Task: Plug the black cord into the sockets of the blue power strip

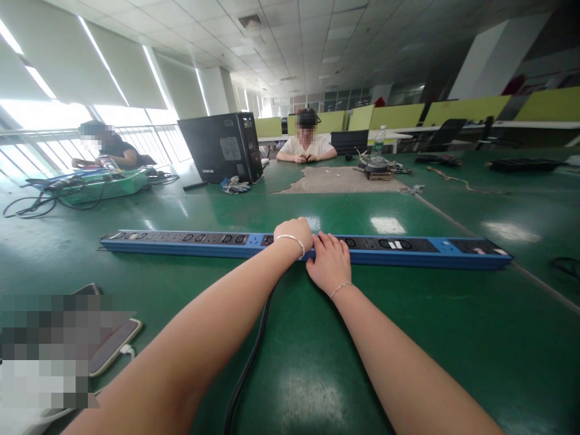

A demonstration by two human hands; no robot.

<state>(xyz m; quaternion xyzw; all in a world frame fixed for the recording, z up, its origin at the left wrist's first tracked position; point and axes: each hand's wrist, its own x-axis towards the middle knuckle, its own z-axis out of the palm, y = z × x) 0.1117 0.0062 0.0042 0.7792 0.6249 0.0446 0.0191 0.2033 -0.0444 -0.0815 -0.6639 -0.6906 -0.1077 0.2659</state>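
Observation:
A long blue power strip (385, 258) with black socket panels lies crosswise on the green table. My left hand (293, 234) is closed in a fist over the strip's middle; its fingers and anything inside them are hidden from me. From the near edge, a black cable (254, 356) runs up and disappears under my left wrist. Just to the right, my right hand (330, 263) grips the strip, fingers together across its top and thumb at the near side.
Phones, one with a white charging plug (127, 350), lie at the near left. Beyond the strip are a green basket (104, 188) with cables, a black computer case (222, 148), gloves (235, 185), a cardboard sheet (317, 181) and a bottle (379, 142). Two people sit across the table.

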